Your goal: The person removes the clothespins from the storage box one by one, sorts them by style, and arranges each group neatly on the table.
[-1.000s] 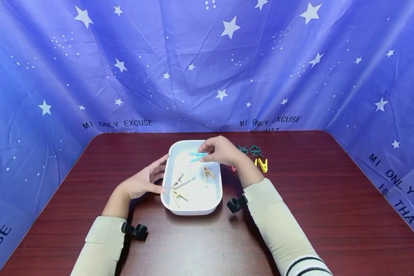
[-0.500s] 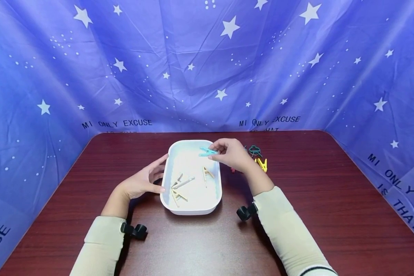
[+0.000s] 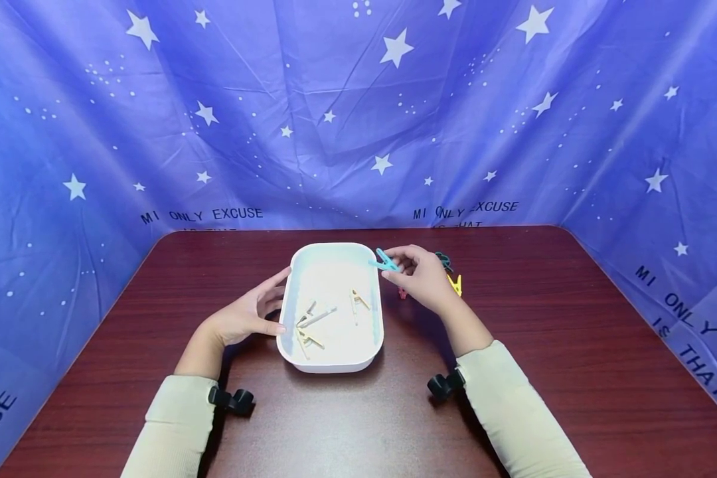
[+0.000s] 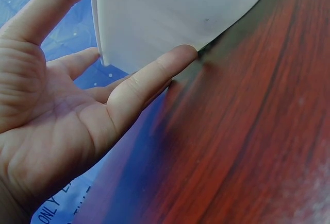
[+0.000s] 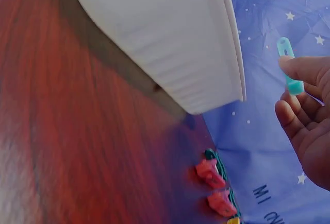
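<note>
Pinching turquoise clip (image 3: 388, 262) with right hand (image 3: 424, 276), left hand (image 3: 243, 315) touching white tray (image 3: 338, 367)

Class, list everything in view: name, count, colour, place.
Wood-grain table: 1, dark red, centre
Star-printed cloth backdrop: 1, blue, behind table
Rounded plastic tray: 1, white, on table
A-shaped tray clips: apparently 3, pale, inside tray
Chunky clips: 2+, red, right of tray
Pronged clip: 1+, yellow, right of tray
Outline-shaped item: 1+, dark green, beside pronged clip, partly hidden
Slim A-shaped clip: 1, turquoise, in right hand
Fabric sleeves: 2, cream, image bottom
Strapped gadgets: 2, black, on sleeves
Hands: 2, left touching tray, right pinching slim clip
</note>
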`<state>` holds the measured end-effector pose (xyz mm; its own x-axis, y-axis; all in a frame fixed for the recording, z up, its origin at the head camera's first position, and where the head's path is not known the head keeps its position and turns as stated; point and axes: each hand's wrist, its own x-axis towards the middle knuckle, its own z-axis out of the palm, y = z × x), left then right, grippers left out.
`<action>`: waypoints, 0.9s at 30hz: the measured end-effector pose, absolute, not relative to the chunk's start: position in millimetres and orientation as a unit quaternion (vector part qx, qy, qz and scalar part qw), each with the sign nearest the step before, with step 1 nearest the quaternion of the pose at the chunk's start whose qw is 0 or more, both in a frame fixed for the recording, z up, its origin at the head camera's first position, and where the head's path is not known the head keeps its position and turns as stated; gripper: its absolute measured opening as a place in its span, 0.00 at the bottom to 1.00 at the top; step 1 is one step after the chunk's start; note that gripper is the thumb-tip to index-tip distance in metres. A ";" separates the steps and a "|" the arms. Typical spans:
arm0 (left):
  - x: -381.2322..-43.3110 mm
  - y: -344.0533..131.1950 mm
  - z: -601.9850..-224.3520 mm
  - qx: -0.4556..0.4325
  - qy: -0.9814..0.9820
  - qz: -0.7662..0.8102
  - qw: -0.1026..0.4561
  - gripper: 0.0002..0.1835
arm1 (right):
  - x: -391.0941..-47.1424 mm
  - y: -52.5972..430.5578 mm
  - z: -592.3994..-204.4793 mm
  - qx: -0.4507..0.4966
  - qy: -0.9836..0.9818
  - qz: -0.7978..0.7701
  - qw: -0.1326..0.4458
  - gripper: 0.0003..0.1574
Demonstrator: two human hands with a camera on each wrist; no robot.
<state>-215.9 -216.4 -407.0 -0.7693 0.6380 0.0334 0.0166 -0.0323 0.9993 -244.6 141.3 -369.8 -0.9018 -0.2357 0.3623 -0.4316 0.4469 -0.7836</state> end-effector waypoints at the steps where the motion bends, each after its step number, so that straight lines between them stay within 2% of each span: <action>1: -215.7 -216.3 -406.6 0.249 0.657 0.673 0.230 0.62 | -243.9 144.1 -370.3 0.195 -0.844 0.488 0.105 0.19; 8: -215.3 -216.2 -405.7 0.246 0.662 0.670 0.230 0.62 | -240.9 163.4 -376.1 0.164 -0.840 0.501 0.130 0.19; 19: -215.1 -215.5 -405.5 0.240 0.662 0.670 0.233 0.63 | -235.7 188.0 -384.5 0.103 -0.827 0.539 0.120 0.20; 27: -215.3 -216.8 -406.9 0.238 0.663 0.670 0.233 0.62 | -234.9 203.4 -388.3 0.069 -0.817 0.554 0.146 0.20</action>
<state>-215.3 -216.8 -406.9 -0.7778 0.6284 0.0108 0.0036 -0.0127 0.9999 -234.9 203.4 -388.3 -0.9480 0.0493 0.3143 -0.2737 0.3773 -0.8847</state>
